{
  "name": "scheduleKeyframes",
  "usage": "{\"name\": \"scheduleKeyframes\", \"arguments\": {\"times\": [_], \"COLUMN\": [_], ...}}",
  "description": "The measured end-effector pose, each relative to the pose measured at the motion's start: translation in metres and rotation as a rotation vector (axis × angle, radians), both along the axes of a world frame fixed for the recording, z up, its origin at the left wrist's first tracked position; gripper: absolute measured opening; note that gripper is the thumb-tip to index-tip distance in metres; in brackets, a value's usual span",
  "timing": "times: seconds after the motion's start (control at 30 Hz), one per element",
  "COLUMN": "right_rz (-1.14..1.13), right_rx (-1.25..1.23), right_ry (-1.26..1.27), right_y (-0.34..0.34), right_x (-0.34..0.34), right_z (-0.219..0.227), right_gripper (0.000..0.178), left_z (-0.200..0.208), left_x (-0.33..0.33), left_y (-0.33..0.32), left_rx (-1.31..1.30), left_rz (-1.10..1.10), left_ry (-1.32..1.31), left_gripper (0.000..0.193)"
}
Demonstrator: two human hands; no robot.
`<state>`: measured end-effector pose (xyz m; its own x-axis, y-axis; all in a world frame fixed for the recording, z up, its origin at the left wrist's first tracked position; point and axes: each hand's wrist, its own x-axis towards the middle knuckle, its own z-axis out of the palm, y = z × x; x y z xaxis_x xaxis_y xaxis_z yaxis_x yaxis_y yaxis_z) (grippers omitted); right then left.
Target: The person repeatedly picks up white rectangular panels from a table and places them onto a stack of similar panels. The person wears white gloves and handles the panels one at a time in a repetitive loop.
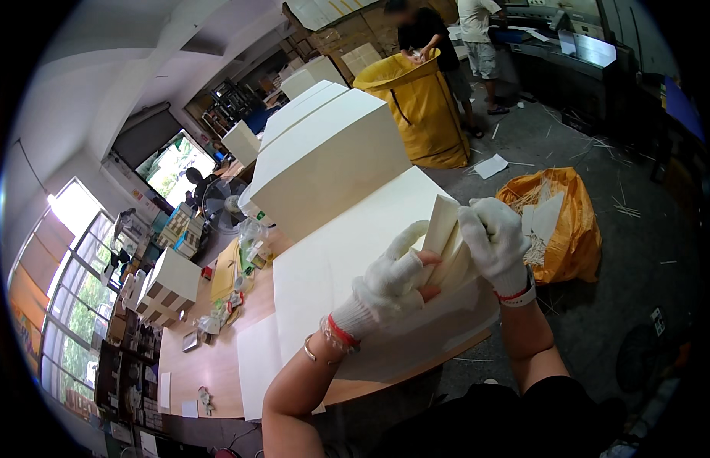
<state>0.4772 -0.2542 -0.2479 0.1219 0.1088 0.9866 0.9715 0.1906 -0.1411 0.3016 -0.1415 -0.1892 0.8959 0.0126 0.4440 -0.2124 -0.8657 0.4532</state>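
White knit gloves with red cuff bands cover both my hands, and some left fingertips show bare. A folded piece of cream-white paper or card stands raised between them over the table. My left hand grips its left, lower side, the thumb along the edge and the fingers beneath. My right hand is curled closed at its upper right side; part of the paper is hidden behind that hand. Under my hands lies a broad white paper sheet on the wooden table.
Tall stacks of white paper stand just beyond the sheet. An orange sack of paper scraps sits on the floor at right, with a large yellow sack behind it. Two people work at the back. A fan and bottles occupy the left.
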Motion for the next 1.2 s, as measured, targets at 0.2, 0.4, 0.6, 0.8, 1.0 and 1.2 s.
{"name": "scheduleKeyframes", "arguments": {"times": [0.2, 0.4, 0.6, 0.8, 1.0, 1.2], "right_rz": [0.221, 0.09, 0.006, 0.117, 0.101, 0.089], "right_rx": [-0.144, -0.118, -0.053, -0.048, -0.482, -0.487], "right_ry": [0.258, 0.059, -0.077, 0.151, 0.008, 0.119], "right_y": [-0.007, -0.005, -0.001, -0.013, -0.032, -0.033], "right_x": [-0.004, 0.002, 0.006, -0.009, -0.055, -0.051], "right_z": [0.013, 0.009, 0.004, 0.012, 0.017, 0.007], "right_gripper": [0.023, 0.026, 0.031, 0.021, 0.015, 0.017], "left_z": [0.0, -0.003, -0.005, -0.004, -0.004, -0.055], "left_x": [-0.001, 0.003, 0.001, -0.003, -0.017, 0.019], "left_y": [0.006, 0.006, 0.004, 0.008, -0.011, -0.009], "left_rx": [0.038, -0.059, -0.096, 0.135, 0.375, 0.596], "left_rz": [-0.073, -0.112, -0.022, -0.055, 0.188, 0.36], "left_ry": [0.037, 0.025, 0.071, -0.116, -0.245, -0.18], "left_gripper": [0.047, 0.042, 0.043, 0.054, 0.061, 0.042]}}
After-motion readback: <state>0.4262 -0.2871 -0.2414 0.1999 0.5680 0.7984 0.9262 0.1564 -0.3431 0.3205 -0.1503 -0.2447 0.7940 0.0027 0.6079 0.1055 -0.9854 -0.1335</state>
